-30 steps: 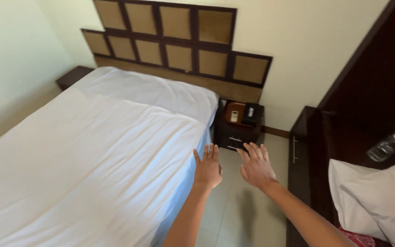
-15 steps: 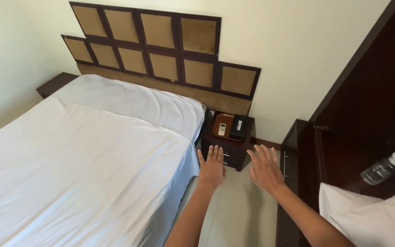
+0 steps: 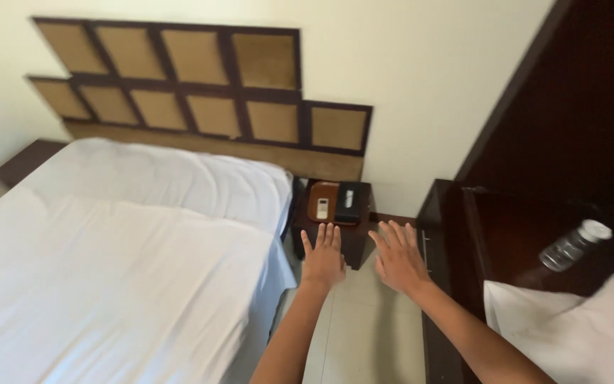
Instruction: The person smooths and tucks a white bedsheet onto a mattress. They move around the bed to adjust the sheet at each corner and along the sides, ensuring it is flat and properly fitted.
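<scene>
1. Left hand [image 3: 323,256]: reaching out in front over the floor gap beside the bed, fingers spread flat, palm down, holding nothing.
2. Right hand [image 3: 399,254]: hovering just beside the left, fingers spread likewise, empty; the two hands are apart and touching nothing.
3. Nightstand [image 3: 335,231]: dark wood, standing just beyond the fingertips between the bed and the dark cabinet, and the nearest thing to both hands. It is looking stiff and fairly heavy; a hold at the top edges with both hands would likely be steadiest.
4. Tray [image 3: 324,203]: brown, lying on the nightstand top and carrying a small white remote [image 3: 322,208]. Both are looking light and rigid, and the remote may be sliding if the tray is tipped.
5. Black box [image 3: 350,201]: sitting just beside the tray on the same top; its make cannot be told.
6. Bed [image 3: 108,270]: white sheet lying smooth, soft and light, with the pillow end under the headboard [image 3: 200,99] of tan panels.
7. Floor [image 3: 364,334]: pale tiles showing under the forearms.
8. Cabinet [image 3: 456,235]: dark, standing to the right, with a clear bottle [image 3: 573,245] lying tilted in its recess.
9. Pillow [image 3: 577,334]: white and soft, showing at the lower right, near the bottle.
</scene>
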